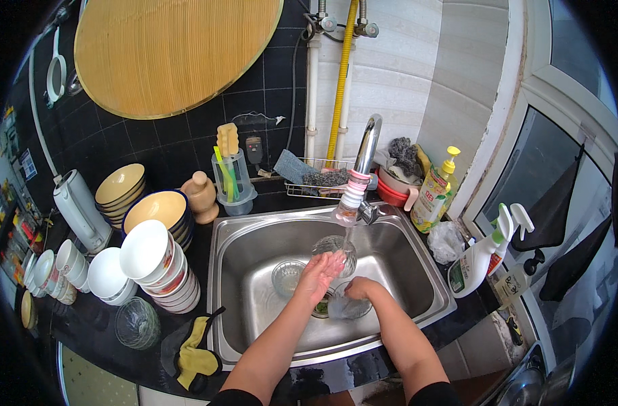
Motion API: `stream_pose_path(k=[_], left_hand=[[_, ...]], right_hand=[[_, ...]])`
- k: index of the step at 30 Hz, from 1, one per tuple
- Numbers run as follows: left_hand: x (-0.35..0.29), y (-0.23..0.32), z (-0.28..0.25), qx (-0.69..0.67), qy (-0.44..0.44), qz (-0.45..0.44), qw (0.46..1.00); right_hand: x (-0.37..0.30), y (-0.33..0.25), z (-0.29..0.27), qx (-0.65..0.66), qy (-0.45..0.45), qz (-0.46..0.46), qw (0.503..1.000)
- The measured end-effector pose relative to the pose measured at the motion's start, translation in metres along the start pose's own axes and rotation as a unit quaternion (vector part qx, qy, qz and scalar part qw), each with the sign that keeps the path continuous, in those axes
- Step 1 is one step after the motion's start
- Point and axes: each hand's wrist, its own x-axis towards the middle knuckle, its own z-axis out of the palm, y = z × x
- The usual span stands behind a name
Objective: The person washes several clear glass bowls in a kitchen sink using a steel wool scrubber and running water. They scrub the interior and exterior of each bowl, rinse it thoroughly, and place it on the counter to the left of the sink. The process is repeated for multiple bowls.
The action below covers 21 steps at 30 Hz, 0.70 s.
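Nearest, at the counter's front edge, a yellow rubber glove (194,355) lies crumpled on the dark, glossy stone counter (106,331), beside a clear ribbed glass bowl (137,322). Both forearms reach over the front rim of the brushed stainless-steel sink (255,237). The right hand (358,289) clasps a clear, rounded glass bowl (349,308) low in the basin, just over the drain, fingers curled around its rim. The left hand (320,271) is loose, fingers spread flat under the thin stream of water, touching a second clear glass bowl (336,249). A third small glass bowl (287,276) sits free on the sink floor to the left, with bare steel around it. Left of the sink, stacks of smooth white ceramic bowls (153,260) crowd the counter close to the rim. Behind, the curved chrome tap (364,152) rises, with a wire rack (316,179) against the dark tiled wall.
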Motion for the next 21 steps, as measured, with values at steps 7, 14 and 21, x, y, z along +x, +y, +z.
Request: stream_pose_path(k=[7, 14, 21], left_hand=[[-0.002, 0.003, 0.002, 0.001, 0.009, -0.011, 1.000], [-0.001, 0.001, -0.002, 0.026, 0.022, -0.032, 0.999], [0.006, 0.006, -0.019, -0.023, 0.005, -0.038, 0.999]], right_hand=[[-0.019, -0.015, -0.028, 0.683, 0.102, -0.029, 0.723], [-0.021, -0.016, -0.033, 0.778, 0.048, -0.121, 0.615], [-0.032, -0.023, -0.037, 0.843, 0.021, -0.207, 0.497]])
